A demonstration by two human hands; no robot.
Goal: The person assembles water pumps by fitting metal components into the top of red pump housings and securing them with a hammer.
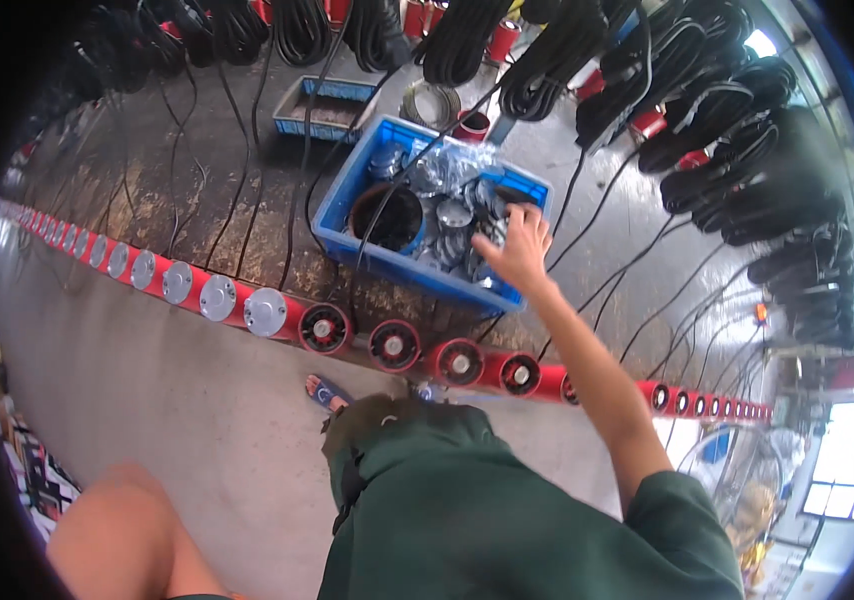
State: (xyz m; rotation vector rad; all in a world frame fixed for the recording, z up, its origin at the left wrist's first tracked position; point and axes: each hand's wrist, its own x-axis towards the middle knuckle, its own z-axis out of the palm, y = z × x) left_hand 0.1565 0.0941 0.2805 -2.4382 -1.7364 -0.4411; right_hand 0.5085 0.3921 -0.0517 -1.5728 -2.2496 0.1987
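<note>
Evidently right hand (522, 252) reached into blue crate (397, 266), grip wide over silver caps (454, 213); fingertip contact unclear; pinching one cap's rim probably suited best.

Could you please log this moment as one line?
Right hand: open, over bin of metal discs | Left hand: not in view | Red cylinders: rowed along bench edge, left ones capped, right ones uncapped

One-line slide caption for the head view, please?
A right hand reaches over metal discs in a blue crate, a row of red cylinders in front.
</note>
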